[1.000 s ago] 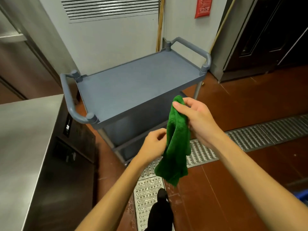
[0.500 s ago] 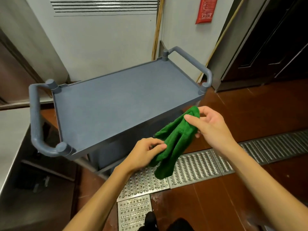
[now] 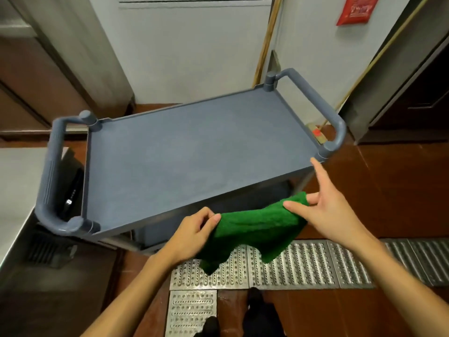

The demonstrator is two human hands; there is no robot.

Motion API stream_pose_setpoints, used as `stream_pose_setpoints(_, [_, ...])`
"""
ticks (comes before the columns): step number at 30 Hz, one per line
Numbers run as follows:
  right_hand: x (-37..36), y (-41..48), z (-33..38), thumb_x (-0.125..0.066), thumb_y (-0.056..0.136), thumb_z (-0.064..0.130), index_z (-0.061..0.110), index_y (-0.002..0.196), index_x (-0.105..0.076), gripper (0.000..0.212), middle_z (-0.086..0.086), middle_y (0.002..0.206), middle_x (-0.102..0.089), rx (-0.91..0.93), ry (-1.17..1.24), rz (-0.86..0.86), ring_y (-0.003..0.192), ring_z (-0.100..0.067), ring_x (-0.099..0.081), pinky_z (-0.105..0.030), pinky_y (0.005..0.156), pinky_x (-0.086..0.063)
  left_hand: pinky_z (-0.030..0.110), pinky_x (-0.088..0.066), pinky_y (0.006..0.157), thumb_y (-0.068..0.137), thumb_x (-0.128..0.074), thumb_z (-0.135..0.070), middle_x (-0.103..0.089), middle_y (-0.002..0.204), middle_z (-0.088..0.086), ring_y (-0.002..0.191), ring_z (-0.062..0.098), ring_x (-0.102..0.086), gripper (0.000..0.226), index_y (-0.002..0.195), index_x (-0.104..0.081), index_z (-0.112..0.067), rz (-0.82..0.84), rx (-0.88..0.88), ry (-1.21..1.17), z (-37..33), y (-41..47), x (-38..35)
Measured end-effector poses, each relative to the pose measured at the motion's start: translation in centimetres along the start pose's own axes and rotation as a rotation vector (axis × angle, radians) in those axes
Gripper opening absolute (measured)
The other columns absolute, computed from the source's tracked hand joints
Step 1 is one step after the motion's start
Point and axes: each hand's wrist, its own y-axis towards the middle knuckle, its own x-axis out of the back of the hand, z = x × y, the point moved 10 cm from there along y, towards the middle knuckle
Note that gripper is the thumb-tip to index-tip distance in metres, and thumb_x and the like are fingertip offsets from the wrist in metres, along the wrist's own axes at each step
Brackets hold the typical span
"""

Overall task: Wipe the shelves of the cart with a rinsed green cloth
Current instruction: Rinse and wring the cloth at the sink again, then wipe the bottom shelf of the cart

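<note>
A grey-blue cart [image 3: 194, 152] with a flat top shelf and a handle at each end stands right in front of me. Its lower shelf is mostly hidden in shadow under the top one. I hold a green cloth [image 3: 255, 229] stretched sideways just in front of the cart's near edge, below the level of the top shelf. My left hand [image 3: 192, 234] pinches the cloth's left end. My right hand [image 3: 325, 210] pinches the right end between thumb and a finger, with its index finger stretched out towards the cart's near right corner.
A steel counter [image 3: 14, 190] stands at the left, close to the cart's left handle [image 3: 51, 171]. Perforated metal drain grating [image 3: 303, 263] runs across the red tile floor under my hands. Wooden poles [image 3: 267, 42] lean on the wall behind the cart. My dark shoes [image 3: 252, 297] show at the bottom.
I have stepped closer, so the cart sits larger and more squarely below me. The cloth, which hung bunched from my right hand, is now pulled out sideways between both hands.
</note>
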Motion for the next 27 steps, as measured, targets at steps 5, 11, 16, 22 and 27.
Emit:
stream_pose_setpoints(5, [-2.9, 2.3, -3.2, -0.069, 0.081, 0.057, 0.039, 0.110, -0.074, 0.034, 0.013, 0.094, -0.075, 0.193, -0.392, 0.333, 0.073, 0.003, -0.063, -0.016, 0.072, -0.049, 0.030, -0.048, 0.068, 0.093, -0.051, -0.064, -0.061, 0.076, -0.009, 0.072, 0.008, -0.059, 0.038, 0.082, -0.057, -0.028, -0.047, -0.064, 0.151, 0.6, 0.8, -1.3])
stream_pose_setpoints(11, [-8.7, 4.3, -8.9, -0.086, 0.059, 0.060, 0.037, 0.097, -0.057, 0.053, 0.016, 0.098, -0.054, 0.234, -0.768, 0.493, 0.090, -0.006, -0.056, -0.028, 0.079, -0.051, 0.030, -0.048, 0.064, 0.075, -0.058, -0.085, -0.060, 0.077, -0.012, 0.072, 0.009, -0.058, 0.054, 0.084, -0.058, -0.032, -0.029, -0.131, 0.230, 2.7, 1.1, -3.2])
stream_pose_setpoints(16, [-12.5, 6.8, -10.9, -0.077, 0.079, 0.044, 0.033, 0.086, -0.054, 0.026, 0.010, 0.099, -0.039, 0.483, -0.852, 0.249, 0.093, -0.013, -0.045, -0.029, 0.078, -0.037, 0.023, -0.041, 0.058, 0.058, -0.066, -0.086, -0.054, 0.073, -0.013, 0.068, 0.002, -0.054, 0.070, 0.091, -0.074, -0.025, 0.019, -0.219, 0.427, 7.5, 2.2, -5.0])
stream_pose_setpoints(22, [-16.9, 8.7, -15.5, -0.081, 0.074, 0.017, 0.028, 0.070, -0.064, 0.021, 0.013, 0.067, -0.062, 0.483, -0.294, 0.280, 0.063, -0.003, -0.058, -0.020, 0.058, -0.042, 0.020, -0.040, 0.056, 0.079, -0.066, -0.062, -0.052, 0.071, -0.014, 0.063, 0.003, -0.055, 0.033, 0.086, -0.078, -0.031, -0.114, -0.236, 0.420, 15.3, 2.7, -6.6])
stream_pose_setpoints(27, [-19.8, 10.5, -19.6, -0.077, 0.071, 0.032, 0.032, 0.066, -0.055, 0.024, 0.008, 0.057, -0.054, 0.525, -0.130, 0.130, 0.052, -0.001, -0.044, -0.021, 0.051, -0.035, 0.033, -0.053, 0.060, 0.084, -0.062, -0.061, -0.068, 0.074, -0.016, 0.065, 0.003, -0.065, 0.029, 0.099, -0.070, -0.037, -0.196, -0.178, 0.397, 22.1, 4.2, -9.2])
